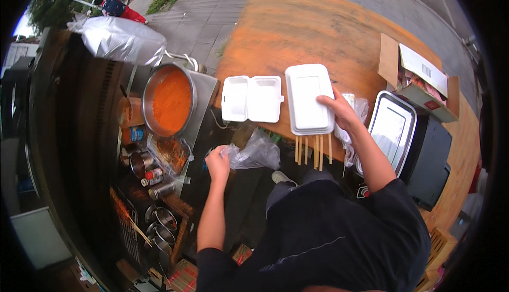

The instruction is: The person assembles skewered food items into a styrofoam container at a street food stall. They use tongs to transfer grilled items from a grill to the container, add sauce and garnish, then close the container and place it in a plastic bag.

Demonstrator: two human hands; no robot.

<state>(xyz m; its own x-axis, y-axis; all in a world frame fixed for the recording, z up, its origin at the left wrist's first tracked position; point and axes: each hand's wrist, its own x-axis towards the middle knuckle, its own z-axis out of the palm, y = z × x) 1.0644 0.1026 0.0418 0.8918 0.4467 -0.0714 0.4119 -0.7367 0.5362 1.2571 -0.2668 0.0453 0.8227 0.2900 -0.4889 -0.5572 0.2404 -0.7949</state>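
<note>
My right hand (339, 111) grips a closed white foam takeout box (307, 96) by its right side, thumb on the lid. Several wooden skewer sticks (317, 151) poke out from the box's near edge. In my left hand (217, 164) the fingers are pinched on a clear plastic bag (257, 153), which hangs loosely to the right, off the table's near edge. To the left of the closed box, a second foam takeout box (251, 99) lies open on the wooden table (297, 21), nothing in its two halves.
A metal pot of orange-red sauce (172, 101) stands at left, above jars, cups and a grill with skewers (130, 218). On the table's right are a metal tray (391, 127), a dark box (429, 159) and an opened cardboard box (424, 88). A person (122, 10) is far off.
</note>
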